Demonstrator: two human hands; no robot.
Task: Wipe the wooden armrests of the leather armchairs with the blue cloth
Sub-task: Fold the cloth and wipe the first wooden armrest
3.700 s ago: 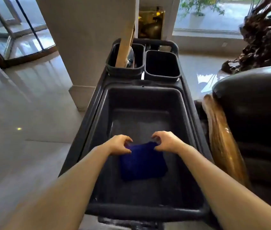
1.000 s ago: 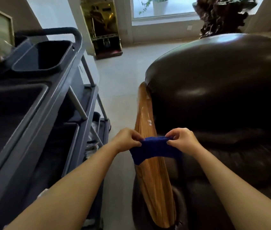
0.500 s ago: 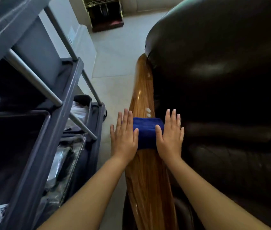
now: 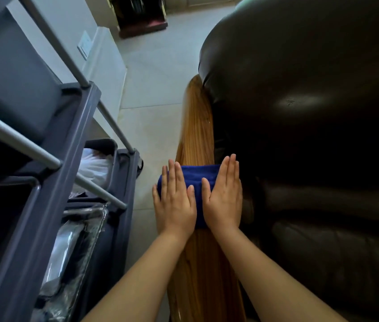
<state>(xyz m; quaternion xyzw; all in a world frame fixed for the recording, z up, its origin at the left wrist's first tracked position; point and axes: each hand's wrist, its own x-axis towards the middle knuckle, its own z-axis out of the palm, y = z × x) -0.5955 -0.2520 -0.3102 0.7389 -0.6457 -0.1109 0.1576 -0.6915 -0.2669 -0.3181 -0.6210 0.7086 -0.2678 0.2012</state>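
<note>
A folded blue cloth (image 4: 196,176) lies across the glossy wooden armrest (image 4: 196,126) of a dark leather armchair (image 4: 311,112). My left hand (image 4: 174,201) presses flat on the cloth's left part, fingers straight and pointing away from me. My right hand (image 4: 224,196) presses flat on its right part, beside the leather. The thumbs nearly meet over the cloth's middle. The near edge of the cloth is hidden under my palms. The armrest runs from between my forearms to the chair's back.
A grey cleaning cart (image 4: 51,173) with metal rails stands close on the left, with a white bag (image 4: 93,168) and plastic-wrapped items on its lower shelves. A narrow strip of pale tiled floor (image 4: 151,94) separates cart and armrest. A pillar base (image 4: 107,73) is beyond.
One second ago both hands pinched the cloth above the armrest. Then they laid it down and flattened on it. Since half a second ago, the hands have drawn closer together on the cloth.
</note>
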